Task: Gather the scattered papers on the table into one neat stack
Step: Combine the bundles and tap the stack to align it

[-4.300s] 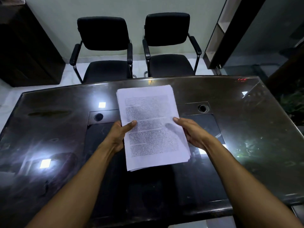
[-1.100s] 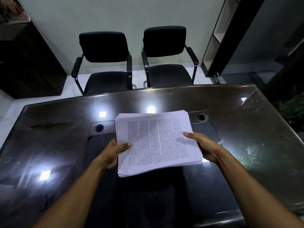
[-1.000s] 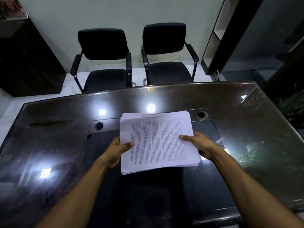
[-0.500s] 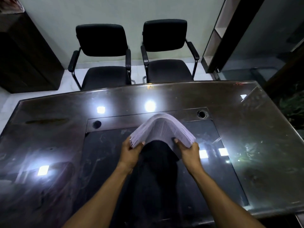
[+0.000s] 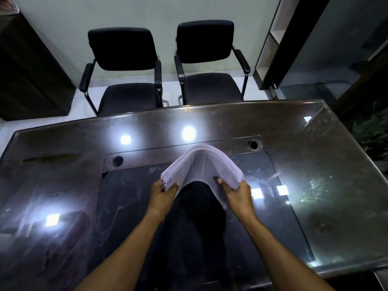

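**Inspector A:** Hands?

**Inspector B:** Left hand (image 5: 161, 197) grips the stack's left edge; right hand (image 5: 238, 196) grips its right edge, thumb on top. The two have drawn closer together than a second ago.

**Inspector A:** The paper stack (image 5: 202, 166)?

**Inspector B:** Previously held flat, printed face up. It now bows upward into an arch, above the dark inset panel (image 5: 130, 185) of the glossy table (image 5: 304, 156).

**Inspector A:** Surroundings?

**Inspector B:** Two black armchairs (image 5: 123, 66) beyond the far edge, as before.
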Available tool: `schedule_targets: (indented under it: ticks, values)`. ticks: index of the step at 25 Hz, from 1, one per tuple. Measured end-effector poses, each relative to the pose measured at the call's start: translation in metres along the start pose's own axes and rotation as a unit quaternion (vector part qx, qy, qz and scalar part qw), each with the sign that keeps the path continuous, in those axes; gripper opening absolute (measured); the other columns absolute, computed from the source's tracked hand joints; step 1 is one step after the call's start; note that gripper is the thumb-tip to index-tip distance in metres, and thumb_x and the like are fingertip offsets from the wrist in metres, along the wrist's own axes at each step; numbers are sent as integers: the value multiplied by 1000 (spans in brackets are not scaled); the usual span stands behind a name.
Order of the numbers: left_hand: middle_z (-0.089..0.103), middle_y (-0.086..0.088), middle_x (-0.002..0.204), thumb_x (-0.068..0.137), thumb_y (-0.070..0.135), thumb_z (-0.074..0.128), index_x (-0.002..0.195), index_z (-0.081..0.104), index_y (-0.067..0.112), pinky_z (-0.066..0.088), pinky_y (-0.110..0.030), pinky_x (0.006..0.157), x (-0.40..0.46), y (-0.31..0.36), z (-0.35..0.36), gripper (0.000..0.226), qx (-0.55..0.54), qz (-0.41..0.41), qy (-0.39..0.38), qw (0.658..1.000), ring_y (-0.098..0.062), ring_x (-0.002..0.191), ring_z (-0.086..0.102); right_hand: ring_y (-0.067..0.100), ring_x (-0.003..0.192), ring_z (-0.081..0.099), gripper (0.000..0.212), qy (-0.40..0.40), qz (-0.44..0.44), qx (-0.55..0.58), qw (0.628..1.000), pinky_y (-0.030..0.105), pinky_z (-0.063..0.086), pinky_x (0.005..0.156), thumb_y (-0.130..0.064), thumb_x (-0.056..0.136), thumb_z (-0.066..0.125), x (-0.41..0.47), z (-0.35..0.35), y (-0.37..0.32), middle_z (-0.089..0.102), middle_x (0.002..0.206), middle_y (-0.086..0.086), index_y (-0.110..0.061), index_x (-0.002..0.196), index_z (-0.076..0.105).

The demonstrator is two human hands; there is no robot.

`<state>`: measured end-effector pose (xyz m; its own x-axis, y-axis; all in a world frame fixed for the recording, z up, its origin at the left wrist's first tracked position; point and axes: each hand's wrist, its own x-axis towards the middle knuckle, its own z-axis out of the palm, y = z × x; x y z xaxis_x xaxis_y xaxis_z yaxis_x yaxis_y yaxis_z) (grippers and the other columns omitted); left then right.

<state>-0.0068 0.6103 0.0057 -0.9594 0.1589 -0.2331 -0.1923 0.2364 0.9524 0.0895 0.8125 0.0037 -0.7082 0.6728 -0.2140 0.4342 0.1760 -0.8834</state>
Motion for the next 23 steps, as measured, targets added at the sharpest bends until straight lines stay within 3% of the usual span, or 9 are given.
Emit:
schedule_targets:
  ticks: [3,7,9,11,14,16,19,21,23]
  values:
    - [68,12,83,89,7,68,85,66,38,49,-29,77,4,-6,-5,32,35,-31,-14,999,-4,76,62,17,69,63,30,-7,1,-16,1000,41,52,62,-34,89,78,3,-6,0,70,73,6,-5,82,70]
    - [66,0,83,81,20,66,68,67,46,55,-39,77,12,-4,-6,28,63,-19,-9,998,-16,78,59,14,59,42,41,-1,-34,-28,999,34,37,54,-29,93,74,8,-9,-9,49,60,-2,-16,62,50]
    - [70,-2,86,85,13,69,76,67,41,54,-37,79,13,-2,-6,30,56,-15,-9,998,-18,81,64,20,60,54,30,6,-22,-26,999,36,45,55,-27,92,75,10,-8,-11,60,65,6,-12,70,61]
    - [73,-5,91,82,15,69,89,67,36,56,-39,82,12,-3,-6,22,47,-31,-15,998,-22,86,69,29,73,69,24,-4,-8,-28,1000,43,55,63,-28,90,76,12,-8,-9,72,79,14,-6,84,69]
    - [70,-3,94,86,12,72,98,68,25,54,-38,85,13,-7,-7,18,50,-51,-15,997,-20,88,67,30,77,69,24,-12,5,-54,998,43,55,69,-28,90,76,13,-13,-7,71,81,11,-5,92,72]
    - [67,1,89,91,8,69,100,66,22,51,-35,83,16,-11,-6,17,67,-58,-24,996,-16,84,63,30,72,65,23,-14,9,-77,997,39,50,65,-27,91,76,15,-15,-7,68,75,10,-8,80,69]
    - [64,-4,80,83,25,68,84,63,21,52,-36,73,20,-8,-5,6,91,-40,-20,995,-17,76,57,23,57,52,45,-8,-16,-83,996,32,39,53,-26,92,75,15,-13,-8,54,56,-2,-24,57,47]
    - [68,-6,81,82,24,70,87,66,21,54,-40,77,21,-8,-3,7,81,-40,1,996,-17,79,60,16,53,45,47,1,-31,-91,995,24,34,50,-27,93,74,15,-10,-8,49,52,-8,-26,56,44]
    - [69,-1,85,88,11,73,100,69,15,55,-41,83,20,-11,-2,13,77,-61,8,995,-21,85,65,20,56,53,38,-17,-5,-92,996,31,39,52,-30,91,75,16,-10,-7,55,56,-3,-23,60,54]
